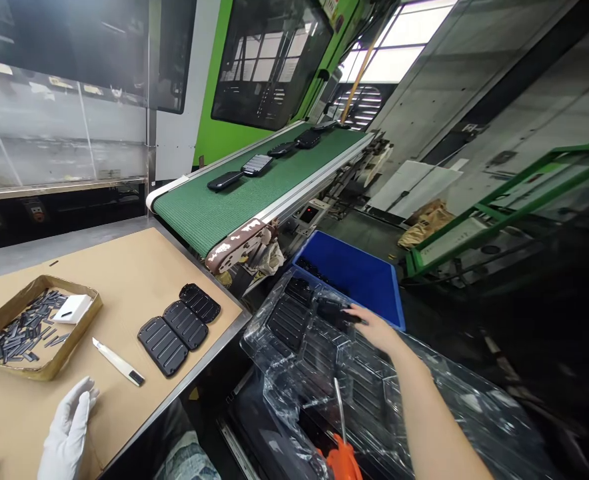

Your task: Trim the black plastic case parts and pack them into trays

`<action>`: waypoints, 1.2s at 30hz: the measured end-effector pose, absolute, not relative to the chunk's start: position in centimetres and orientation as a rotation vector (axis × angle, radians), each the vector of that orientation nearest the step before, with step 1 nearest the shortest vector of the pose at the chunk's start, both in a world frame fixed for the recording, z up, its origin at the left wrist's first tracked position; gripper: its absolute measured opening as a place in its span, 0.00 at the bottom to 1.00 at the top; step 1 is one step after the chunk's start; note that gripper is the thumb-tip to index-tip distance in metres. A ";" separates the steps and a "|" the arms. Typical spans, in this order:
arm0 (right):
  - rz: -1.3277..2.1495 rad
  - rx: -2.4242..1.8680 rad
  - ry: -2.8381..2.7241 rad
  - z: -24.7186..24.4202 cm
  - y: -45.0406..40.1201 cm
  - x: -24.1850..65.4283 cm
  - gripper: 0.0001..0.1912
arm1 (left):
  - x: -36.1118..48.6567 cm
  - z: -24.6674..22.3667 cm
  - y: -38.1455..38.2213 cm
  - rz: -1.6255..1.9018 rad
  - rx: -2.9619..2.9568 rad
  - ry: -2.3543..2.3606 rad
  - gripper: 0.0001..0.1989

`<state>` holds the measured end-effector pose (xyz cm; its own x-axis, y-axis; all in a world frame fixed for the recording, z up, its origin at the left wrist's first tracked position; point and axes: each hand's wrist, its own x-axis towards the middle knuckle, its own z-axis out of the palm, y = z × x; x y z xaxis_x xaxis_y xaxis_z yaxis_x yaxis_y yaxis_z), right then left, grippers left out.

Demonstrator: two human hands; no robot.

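My bare right hand (374,327) reaches over a clear plastic tray (319,370), its fingers at the right edge of a black plastic panel (335,311). Motion blurs that panel, which lies low in the tray. Another black ribbed panel (288,323) sits in the tray to its left. My left hand (69,427), in a white glove, rests over the brown tabletop with loosely bent fingers and nothing visible in them. Nearest to it lies a white cutter knife (118,362). Beyond the knife, three black ribbed panels (185,327) stand side by side in a row.
A shallow box (49,367) of small black strips with a white block is on the table. Several black parts (257,165) ride the green conveyor (209,217). A blue bin (374,273) stands behind the tray. An orange-handled tool (343,460) with a metal rod is in front.
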<state>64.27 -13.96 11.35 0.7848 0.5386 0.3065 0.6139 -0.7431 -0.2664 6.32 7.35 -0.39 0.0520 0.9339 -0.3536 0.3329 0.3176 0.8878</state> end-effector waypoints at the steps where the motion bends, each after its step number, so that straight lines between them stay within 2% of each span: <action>1: -0.241 -2.655 -0.887 11.0 -14.7 63.9 0.16 | 6.4 -0.4 7.4 0.686 1.221 1.495 0.32; 5: -0.102 -2.742 -0.856 11.1 -15.2 62.8 0.21 | 6.6 -0.1 7.5 0.673 1.248 1.506 0.33; 9: -0.171 -2.663 -0.990 12.5 -10.4 59.9 0.24 | 7.0 -0.3 7.2 0.775 1.262 1.469 0.32; 12: -0.144 -2.431 -1.341 12.5 -4.4 53.7 0.25 | 7.7 -0.5 6.7 0.862 1.240 1.402 0.31; 16: 0.134 -2.019 -1.924 9.5 1.5 41.3 0.19 | 8.6 0.0 5.9 0.945 1.189 1.327 0.32; 18: 0.264 -1.873 -2.122 7.1 2.9 36.0 0.28 | 8.7 0.5 5.4 0.973 1.160 1.307 0.32; 21: 0.376 -1.954 -2.145 3.4 3.9 31.4 0.39 | 8.4 0.9 4.8 0.975 1.104 1.283 0.31; 24: 0.376 -2.031 -2.084 0.4 4.1 30.2 0.34 | 7.8 0.7 4.6 1.026 0.994 1.234 0.31; 28: 0.259 -1.862 -2.080 -2.0 3.4 30.5 0.29 | 7.3 0.7 4.9 1.074 0.909 1.222 0.30; 33: 0.269 -1.944 -2.004 -2.0 2.8 30.6 0.27 | 8.1 2.3 4.8 1.039 0.872 1.185 0.25; 36: 0.277 -1.998 -1.894 -1.7 3.0 30.4 0.26 | 9.2 2.5 4.5 1.005 0.822 1.082 0.26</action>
